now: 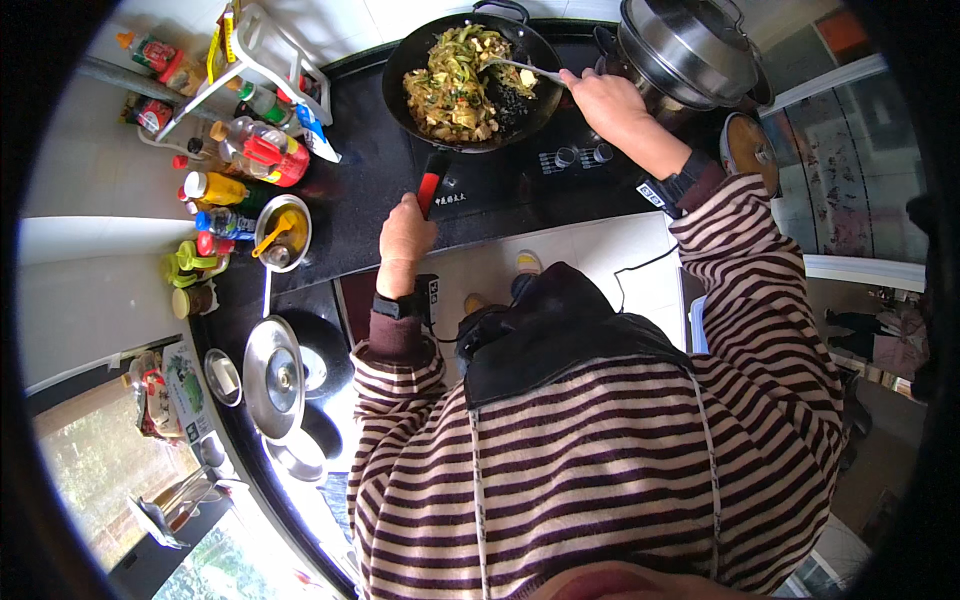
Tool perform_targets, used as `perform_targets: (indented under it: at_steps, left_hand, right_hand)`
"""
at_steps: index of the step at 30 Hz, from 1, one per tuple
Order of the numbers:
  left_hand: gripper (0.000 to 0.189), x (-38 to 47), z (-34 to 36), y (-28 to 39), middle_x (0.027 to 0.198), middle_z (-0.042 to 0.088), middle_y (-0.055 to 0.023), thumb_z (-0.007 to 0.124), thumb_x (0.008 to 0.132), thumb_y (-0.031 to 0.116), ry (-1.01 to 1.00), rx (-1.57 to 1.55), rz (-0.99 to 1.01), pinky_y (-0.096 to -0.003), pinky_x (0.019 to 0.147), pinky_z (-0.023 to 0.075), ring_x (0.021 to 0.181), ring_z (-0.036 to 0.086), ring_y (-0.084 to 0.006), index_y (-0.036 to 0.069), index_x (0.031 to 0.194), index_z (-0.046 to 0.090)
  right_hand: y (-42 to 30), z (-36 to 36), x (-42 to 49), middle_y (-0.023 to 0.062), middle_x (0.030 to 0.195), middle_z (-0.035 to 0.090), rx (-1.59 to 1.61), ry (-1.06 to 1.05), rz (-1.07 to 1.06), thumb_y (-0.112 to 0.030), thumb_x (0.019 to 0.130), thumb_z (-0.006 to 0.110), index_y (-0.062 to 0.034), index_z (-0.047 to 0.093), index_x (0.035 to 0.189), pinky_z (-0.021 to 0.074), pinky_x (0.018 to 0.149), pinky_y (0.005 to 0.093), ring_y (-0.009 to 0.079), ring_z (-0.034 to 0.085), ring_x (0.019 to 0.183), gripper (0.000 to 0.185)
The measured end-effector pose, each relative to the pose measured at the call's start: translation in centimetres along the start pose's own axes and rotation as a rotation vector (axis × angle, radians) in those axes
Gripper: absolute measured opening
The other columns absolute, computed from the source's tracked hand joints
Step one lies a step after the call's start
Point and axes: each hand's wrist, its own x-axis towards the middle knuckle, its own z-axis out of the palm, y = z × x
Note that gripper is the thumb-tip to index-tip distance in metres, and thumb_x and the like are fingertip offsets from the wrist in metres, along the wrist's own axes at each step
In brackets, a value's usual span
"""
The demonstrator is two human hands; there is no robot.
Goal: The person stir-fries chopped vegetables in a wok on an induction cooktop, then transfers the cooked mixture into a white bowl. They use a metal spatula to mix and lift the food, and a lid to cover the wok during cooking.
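A black wok (pixel 517 124) sits on the dark cooktop at the top of the view. Inside it lies a heap of cooked food (pixel 457 90), with pale noodle-like strands, green strips and whitish pieces. My left hand (pixel 406 231) grips the wok's red and black handle (pixel 428 193), which points toward me. My right hand (pixel 606 100) holds a metal spatula (pixel 525 66) by its handle. The spatula's far end meets the food on the wok's right side, so its tip is partly hidden.
Left stand several bottles and jars, a white rack (pixel 251 45), a pan of yellowish liquid (pixel 301 214) with an orange spoon (pixel 279 231), and a metal lid (pixel 259 382). A steel pot (pixel 686 52) is right of the wok, near another lid (pixel 750 146). Two control knobs (pixel 581 156) sit at the cooktop's front.
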Motion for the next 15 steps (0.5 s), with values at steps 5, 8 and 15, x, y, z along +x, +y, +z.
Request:
perform_targets:
  at_steps: [5, 8, 15]
  left_hand:
    - [0.026, 0.1, 0.1, 0.0, 0.095, 0.063, -0.0243, 0.059, 0.075, 0.011, -0.032, -0.007, -0.01, -0.0476, 0.079, 0.0506, 0.091, 0.062, -0.0406, 0.002, 0.098, 0.05]
    - [0.027, 0.0, 0.2, -0.1, 0.095, 0.063, -0.0245, 0.059, 0.075, 0.011, -0.022, -0.018, -0.009, -0.0475, 0.079, 0.0506, 0.092, 0.061, -0.0408, 0.002, 0.098, 0.05]
    - [0.027, -0.2, 0.3, -0.3, 0.096, 0.063, -0.0252, 0.059, 0.075, 0.012, -0.021, -0.02, -0.011, -0.0477, 0.08, 0.0502, 0.092, 0.061, -0.0413, 0.001, 0.098, 0.05]
  right_hand:
    - [1.3, -2.1, -4.8, 0.0143, 0.084, 0.059, -0.075, -0.206, -0.025, -0.005, 0.085, 0.047, -0.0072, 0.047, 0.129, 0.0519, 0.056, 0.0366, 0.0273, 0.065, 0.067, 0.044]
    - [2.3, -3.7, -7.6, 0.0146, 0.083, 0.059, -0.111, -0.212, -0.118, -0.005, 0.085, 0.049, -0.0067, 0.046, 0.129, 0.0516, 0.054, 0.0367, 0.0273, 0.065, 0.066, 0.045]
    - [0.0, -2.3, -3.2, 0.0154, 0.081, 0.061, -0.02, -0.012, -0.086, -0.013, 0.089, 0.048, -0.001, 0.05, 0.123, 0.0513, 0.052, 0.0391, 0.0305, 0.064, 0.063, 0.036]
